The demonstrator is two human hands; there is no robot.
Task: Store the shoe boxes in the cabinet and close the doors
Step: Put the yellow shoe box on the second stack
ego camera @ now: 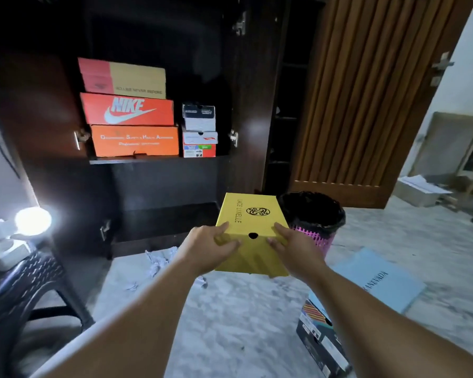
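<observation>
I hold a yellow shoe box (253,222) in the air in front of the dark cabinet (153,184), below its shelf. My left hand (208,249) grips the box's near left corner and my right hand (292,249) grips its near right corner. On the shelf stand three stacked boxes: a red and tan box (123,77) on top, an orange Nike box (127,109), and an orange box (134,140) beneath. Beside them is a stack of small white boxes (200,130). Both cabinet doors are open. A light blue box (377,276) and a dark box (321,331) lie on the floor at right.
A black-lined pink waste bin (314,216) stands just right of the yellow box. A dark plastic chair (25,285) with a bright lamp (33,221) sits at left. A slatted wooden door (366,99) stands open at right. Crumpled paper (159,260) lies on the marble floor.
</observation>
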